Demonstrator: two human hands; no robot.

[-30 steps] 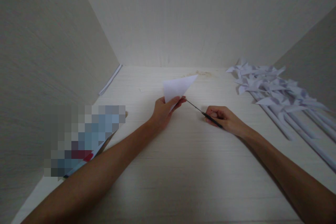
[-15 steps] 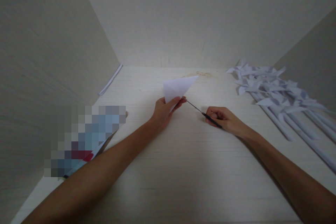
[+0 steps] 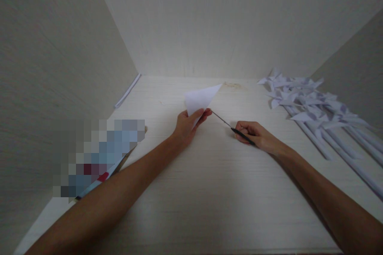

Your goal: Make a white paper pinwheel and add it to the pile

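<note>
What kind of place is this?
Probably a paper-craft desk boxed in by pale panels: the left hand holds a folded white paper, the right hand a thin tool, and finished paper pinwheels lie alongside.

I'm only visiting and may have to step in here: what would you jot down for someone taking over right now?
Left hand: pinches the folded white paper triangle, lifted off the pale wooden tabletop.
Right hand: grips thin black-handled scissors, tip at the paper's lower edge.
Done: a heap of white paper pinwheels on rolled paper sticks lies at right.
Left: no cut shows in the triangle yet, and it is not shaped or on a stick.
</note>
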